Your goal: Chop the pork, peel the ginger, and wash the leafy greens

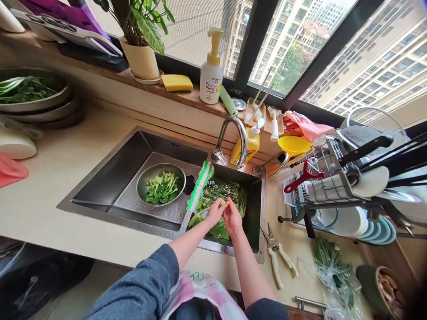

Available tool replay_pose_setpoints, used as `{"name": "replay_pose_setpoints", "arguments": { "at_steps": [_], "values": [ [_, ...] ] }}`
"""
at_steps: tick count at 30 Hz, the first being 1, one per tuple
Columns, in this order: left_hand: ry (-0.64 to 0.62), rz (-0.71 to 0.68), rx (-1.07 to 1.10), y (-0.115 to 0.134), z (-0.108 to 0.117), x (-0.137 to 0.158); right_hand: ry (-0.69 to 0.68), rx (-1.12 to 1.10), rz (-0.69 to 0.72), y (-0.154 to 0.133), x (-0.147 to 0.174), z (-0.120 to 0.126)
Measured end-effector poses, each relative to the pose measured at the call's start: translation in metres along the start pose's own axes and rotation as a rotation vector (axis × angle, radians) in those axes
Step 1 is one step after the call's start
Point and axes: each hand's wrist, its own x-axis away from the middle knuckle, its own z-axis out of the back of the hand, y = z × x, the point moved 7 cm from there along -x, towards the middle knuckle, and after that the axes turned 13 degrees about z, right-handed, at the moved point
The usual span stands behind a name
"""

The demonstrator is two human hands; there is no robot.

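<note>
Over the right sink basin, my left hand and my right hand meet with their fingers closed. Between the fingertips is a small pale yellow-green piece of leafy vegetable, mostly hidden. Below them, leafy greens lie in water in the basin. A green-and-white striped cloth hangs over the divider, left of my hands. In the left basin a round metal bowl holds picked greens. A dark scrubber lies beside that bowl.
The curved faucet rises behind the basins, near a yellow bottle. Right of the sink lie pruning shears and bagged greens. A dish rack carries a knife, utensils and bowls. Stacked pans stand at left.
</note>
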Motion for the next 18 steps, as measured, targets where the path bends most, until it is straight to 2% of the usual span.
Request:
{"name": "replay_pose_setpoints", "arguments": {
  "at_steps": [3,5,7,9,10,11,13,15,17,18],
  "values": [
    [-0.021,-0.018,-0.011,-0.001,0.005,0.000,-0.027,0.054,-0.015,-0.010,0.011,0.002],
    [-0.079,-0.002,0.036,-0.004,0.006,0.000,-0.081,0.238,0.039,-0.026,0.017,0.010],
    [-0.134,0.014,0.046,-0.007,0.007,0.001,-0.157,0.558,0.213,-0.054,0.023,0.026],
    [-0.178,0.001,0.026,-0.006,0.011,0.004,-0.192,0.934,0.444,-0.087,0.035,0.053],
    [-0.204,-0.009,0.013,-0.005,0.013,0.006,-0.169,1.105,0.529,-0.100,0.042,0.073],
    [-0.234,-0.016,0.003,-0.003,0.015,0.008,-0.087,1.267,0.572,-0.112,0.049,0.098],
    [-0.290,-0.020,-0.006,-0.001,0.019,0.012,0.054,1.566,0.521,-0.123,0.062,0.152],
    [-0.319,-0.041,-0.015,0.002,0.023,0.014,0.110,1.779,0.385,-0.121,0.072,0.199],
    [-0.329,-0.082,-0.027,0.005,0.025,0.014,0.079,1.864,0.310,-0.115,0.080,0.229],
    [-0.328,-0.103,-0.039,0.006,0.026,0.014,0.057,1.878,0.302,-0.112,0.082,0.236]
  ]
}}
